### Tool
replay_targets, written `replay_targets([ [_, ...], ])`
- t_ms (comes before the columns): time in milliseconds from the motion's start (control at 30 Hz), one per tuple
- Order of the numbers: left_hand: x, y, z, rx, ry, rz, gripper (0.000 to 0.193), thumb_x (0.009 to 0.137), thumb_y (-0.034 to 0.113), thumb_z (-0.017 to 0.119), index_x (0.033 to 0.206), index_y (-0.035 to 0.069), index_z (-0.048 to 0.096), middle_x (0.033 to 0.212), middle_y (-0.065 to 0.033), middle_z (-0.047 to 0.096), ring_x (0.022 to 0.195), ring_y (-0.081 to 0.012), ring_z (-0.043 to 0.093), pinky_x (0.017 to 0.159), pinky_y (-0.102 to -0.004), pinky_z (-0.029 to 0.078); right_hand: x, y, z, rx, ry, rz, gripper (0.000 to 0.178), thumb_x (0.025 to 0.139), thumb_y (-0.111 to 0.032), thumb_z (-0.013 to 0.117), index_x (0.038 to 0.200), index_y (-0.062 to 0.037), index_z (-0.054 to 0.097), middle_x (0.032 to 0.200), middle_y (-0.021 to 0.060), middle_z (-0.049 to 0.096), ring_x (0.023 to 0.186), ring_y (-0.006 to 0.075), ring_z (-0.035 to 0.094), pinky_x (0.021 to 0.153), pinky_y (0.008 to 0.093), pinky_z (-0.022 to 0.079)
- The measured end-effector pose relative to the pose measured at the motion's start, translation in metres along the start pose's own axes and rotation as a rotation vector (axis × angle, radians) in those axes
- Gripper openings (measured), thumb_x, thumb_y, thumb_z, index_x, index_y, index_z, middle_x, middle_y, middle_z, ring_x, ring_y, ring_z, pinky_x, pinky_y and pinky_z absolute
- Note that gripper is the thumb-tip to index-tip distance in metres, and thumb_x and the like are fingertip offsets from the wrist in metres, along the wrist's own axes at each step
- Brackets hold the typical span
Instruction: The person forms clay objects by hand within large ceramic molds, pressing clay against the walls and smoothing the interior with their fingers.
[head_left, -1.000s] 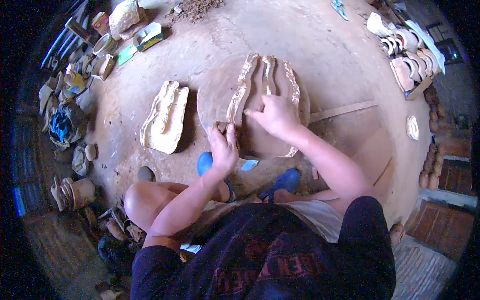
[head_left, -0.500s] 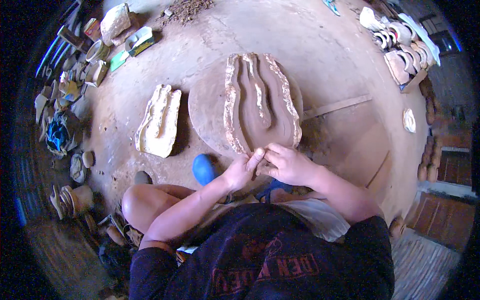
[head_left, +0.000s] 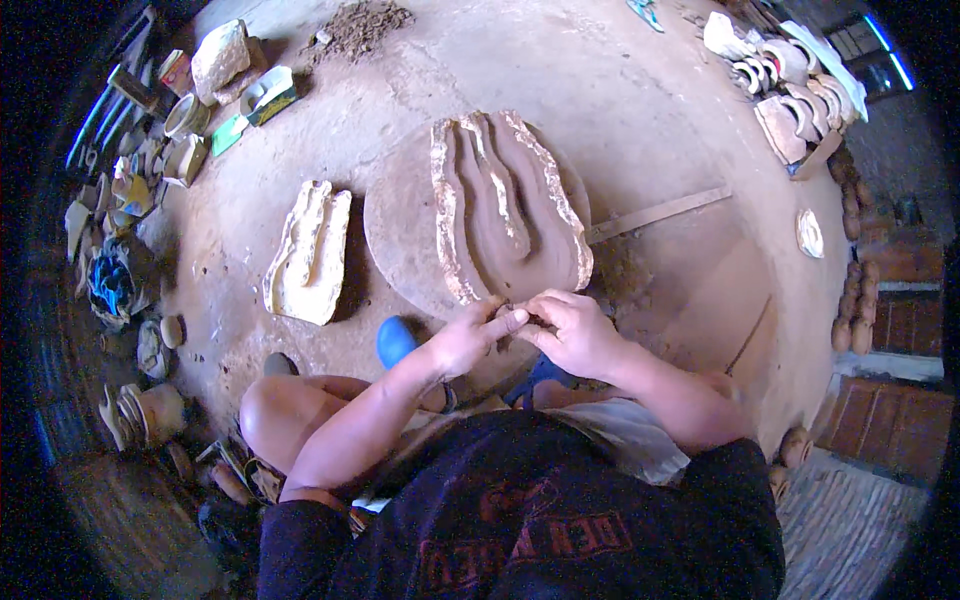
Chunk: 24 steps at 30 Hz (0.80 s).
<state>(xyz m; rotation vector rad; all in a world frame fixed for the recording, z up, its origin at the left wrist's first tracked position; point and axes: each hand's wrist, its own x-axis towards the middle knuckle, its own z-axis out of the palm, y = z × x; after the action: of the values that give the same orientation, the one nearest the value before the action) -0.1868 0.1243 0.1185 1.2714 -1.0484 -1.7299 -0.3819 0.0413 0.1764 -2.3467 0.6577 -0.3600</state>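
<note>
While both hands (head_left: 470,336) (head_left: 580,336) meet by the mold rim (head_left: 447,245), wide floor (head_left: 640,110) stretches ahead.

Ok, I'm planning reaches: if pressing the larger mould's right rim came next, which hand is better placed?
Probably the right hand: it's nearer the right rim of the mould, while the left hand is nearer the left rim. Both seem occupied, though, pinching what looks like dark clay.

Dusty floor (head_left: 640,120) bearing a round board (head_left: 395,235), on which lies a clay-lined mould (head_left: 512,228). Left of the board: a cream-coloured mould half (head_left: 297,300). Right: a wooden strip (head_left: 660,214) and, beyond it, a white oval piece (head_left: 809,233). Far side: a heap of brown lumps (head_left: 358,28).
</note>
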Motion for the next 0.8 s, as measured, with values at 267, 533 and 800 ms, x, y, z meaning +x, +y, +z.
replay_targets([
  [267,-0.002,-0.001,-0.01,-0.19,0.056,-0.063,0.041,0.106,0.047,0.058,0.104,0.007,0.065,0.083,-0.0023,0.063,0.075,-0.0118,0.055,0.066,-0.0286,0.043,0.019,-0.001,-0.005,-0.215,0.108,-0.136,0.016,0.09,-0.012,0.076,0.098,0.001,0.072,0.094,0.0165,0.072,0.087,0.0346,0.072,0.075,0.0428,0.059],
  [533,0.045,-0.076,-0.051,0.477,1.075,0.303,0.049,0.107,0.037,0.055,0.121,-0.01,0.051,0.106,-0.0251,0.058,0.102,-0.0393,0.058,0.094,-0.0491,0.045,0.034,0.056,0.02,-0.084,0.089,0.12,0.019,0.089,-0.017,0.074,0.095,0.0013,0.074,0.092,0.0206,0.07,0.087,0.0389,0.068,0.08,0.0474,0.055],
  [800,0.056,-0.093,-0.058,0.578,1.108,0.412,0.042,0.105,0.028,0.054,0.124,-0.01,0.05,0.113,-0.0284,0.054,0.109,-0.0459,0.052,0.098,-0.0532,0.041,0.056,0.065,0.044,-0.211,0.055,0.248,0.025,0.087,-0.022,0.076,0.084,0.0008,0.066,0.086,0.0211,0.067,0.086,0.0415,0.067,0.077,0.0517,0.053],
])
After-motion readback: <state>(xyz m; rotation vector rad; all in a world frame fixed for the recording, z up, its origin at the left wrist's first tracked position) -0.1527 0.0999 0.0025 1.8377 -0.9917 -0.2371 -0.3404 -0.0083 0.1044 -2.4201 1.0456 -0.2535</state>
